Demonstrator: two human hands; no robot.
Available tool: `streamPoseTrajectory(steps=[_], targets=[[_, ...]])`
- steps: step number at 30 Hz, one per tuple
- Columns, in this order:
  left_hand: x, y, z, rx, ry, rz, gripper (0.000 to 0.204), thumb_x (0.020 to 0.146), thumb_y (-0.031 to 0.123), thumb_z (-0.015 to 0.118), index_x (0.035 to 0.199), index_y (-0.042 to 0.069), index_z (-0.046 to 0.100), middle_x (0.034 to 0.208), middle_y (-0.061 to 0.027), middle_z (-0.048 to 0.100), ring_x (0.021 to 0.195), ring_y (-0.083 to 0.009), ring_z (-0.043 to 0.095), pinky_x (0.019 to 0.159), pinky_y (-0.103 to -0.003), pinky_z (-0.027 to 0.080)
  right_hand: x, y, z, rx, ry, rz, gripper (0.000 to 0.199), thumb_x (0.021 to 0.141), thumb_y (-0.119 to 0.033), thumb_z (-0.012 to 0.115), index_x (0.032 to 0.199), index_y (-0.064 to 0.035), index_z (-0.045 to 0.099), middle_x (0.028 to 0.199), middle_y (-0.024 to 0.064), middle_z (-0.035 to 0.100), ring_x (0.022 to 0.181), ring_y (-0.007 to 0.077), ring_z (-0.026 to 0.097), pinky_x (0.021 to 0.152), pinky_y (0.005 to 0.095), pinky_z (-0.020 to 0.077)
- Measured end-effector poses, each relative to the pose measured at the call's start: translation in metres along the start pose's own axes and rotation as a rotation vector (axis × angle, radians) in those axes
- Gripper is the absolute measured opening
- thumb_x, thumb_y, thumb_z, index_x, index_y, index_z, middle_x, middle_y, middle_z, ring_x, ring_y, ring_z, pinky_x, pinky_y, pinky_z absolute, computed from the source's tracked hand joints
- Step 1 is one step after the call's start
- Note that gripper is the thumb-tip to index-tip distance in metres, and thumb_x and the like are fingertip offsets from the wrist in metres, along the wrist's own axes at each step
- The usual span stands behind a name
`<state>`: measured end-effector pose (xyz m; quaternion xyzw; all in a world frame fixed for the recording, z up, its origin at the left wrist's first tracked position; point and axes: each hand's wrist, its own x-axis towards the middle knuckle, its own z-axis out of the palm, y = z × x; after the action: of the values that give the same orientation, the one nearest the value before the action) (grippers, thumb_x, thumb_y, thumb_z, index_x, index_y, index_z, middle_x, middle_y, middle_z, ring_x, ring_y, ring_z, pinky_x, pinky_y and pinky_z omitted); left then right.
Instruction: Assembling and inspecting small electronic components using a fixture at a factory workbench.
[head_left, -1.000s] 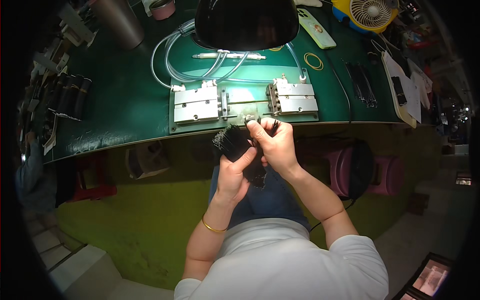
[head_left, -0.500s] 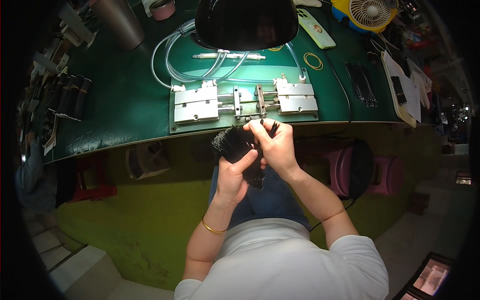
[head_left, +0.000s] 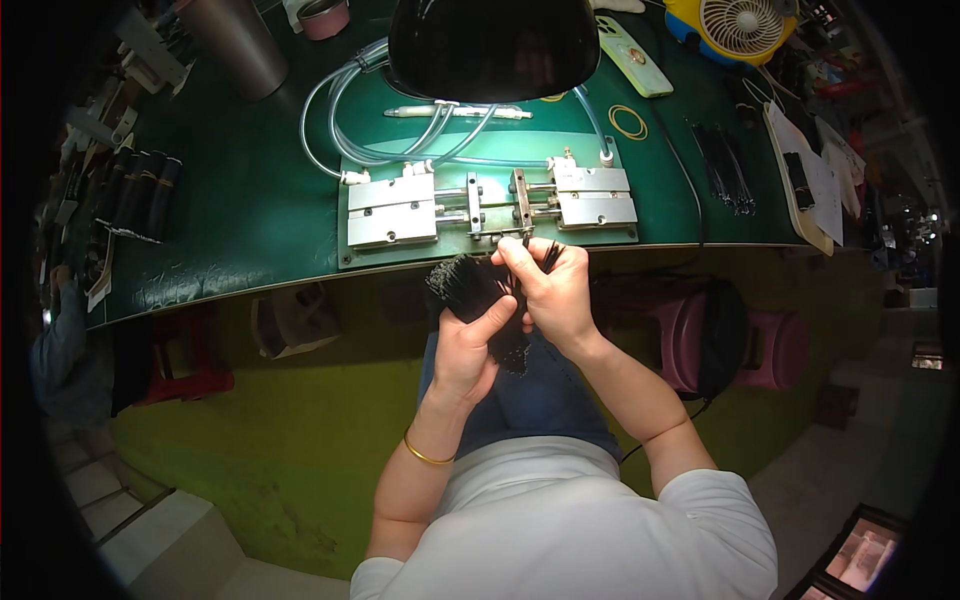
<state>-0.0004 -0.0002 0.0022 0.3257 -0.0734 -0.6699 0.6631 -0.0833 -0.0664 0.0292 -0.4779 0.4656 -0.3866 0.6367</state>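
My left hand (head_left: 468, 350) is closed round a thick bundle of thin black wires (head_left: 460, 283), its cut ends fanned out at the upper left and lower right. Thumb and fingers pinched, my right hand (head_left: 553, 290) holds a few black wires (head_left: 551, 256) at the table's front edge. They poke out past its knuckles, and their far ends are hidden. Just beyond the fingertips stands a pneumatic clamping fixture: a left silver cylinder block (head_left: 392, 210) and a right silver cylinder block (head_left: 593, 196), their metal jaws (head_left: 475, 204) facing each other across a gap.
A black lamp head (head_left: 492, 50) hangs over the fixture. Clear air hoses (head_left: 335, 120), a pen (head_left: 460, 113), a phone (head_left: 634, 58) and rubber bands (head_left: 628, 123) lie behind it. Black wire bundles rest left (head_left: 150, 190) and right (head_left: 725, 170). A yellow-blue fan (head_left: 735, 28) stands far right.
Both hands stay almost in place. The right fingertips have shifted very slightly, and the bundle in the left hand is tilted a little differently.
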Motion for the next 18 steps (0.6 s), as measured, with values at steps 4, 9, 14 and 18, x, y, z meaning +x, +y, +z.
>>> streamPoseTrajectory(steps=[4,9,14,18], targets=[[-0.0005,0.0018,0.0002,0.007,-0.001,-0.003,0.013,0.079,0.003,0.057,0.092,-0.001,0.055,0.078,-0.0066,0.057,0.063,-0.0158,0.056,0.06,-0.028,0.048,-0.0017,-0.0006,-0.0008,0.005,-0.037,-0.009,0.024,0.081,-0.018,0.058,0.068,0.0014,0.06,0.048,-0.0003,0.05,0.033,0.0028,0.039,0.028,0.0187,0.0281],[-0.0018,0.002,-0.0016,0.048,-0.044,0.001,0.012,0.081,0.005,0.055,0.092,0.0,0.052,0.077,-0.0061,0.055,0.064,-0.015,0.055,0.058,-0.026,0.047,-0.0059,-0.0045,0.0007,-0.009,-0.075,-0.04,0.021,0.081,-0.017,0.058,0.072,0.0013,0.06,0.05,0.0007,0.052,0.034,0.0029,0.04,0.029,0.0186,0.0293],[-0.0008,-0.0008,-0.0044,0.026,-0.021,0.001,0.011,0.078,0.004,0.058,0.088,0.0,0.055,0.078,-0.0069,0.057,0.063,-0.016,0.056,0.058,-0.026,0.047,-0.0062,-0.0032,0.0008,-0.009,-0.035,-0.042,0.019,0.082,-0.016,0.056,0.075,0.0014,0.061,0.051,0.001,0.052,0.034,0.0034,0.041,0.029,0.0187,0.0302],[0.0003,-0.0008,-0.003,0.027,-0.019,-0.002,0.011,0.078,0.003,0.058,0.088,0.0,0.054,0.078,-0.0071,0.057,0.064,-0.016,0.056,0.059,-0.026,0.048,-0.0037,-0.0034,0.0002,-0.014,-0.008,-0.005,0.019,0.082,-0.015,0.056,0.073,0.0012,0.061,0.051,0.0014,0.053,0.034,0.0034,0.041,0.029,0.0187,0.0303]])
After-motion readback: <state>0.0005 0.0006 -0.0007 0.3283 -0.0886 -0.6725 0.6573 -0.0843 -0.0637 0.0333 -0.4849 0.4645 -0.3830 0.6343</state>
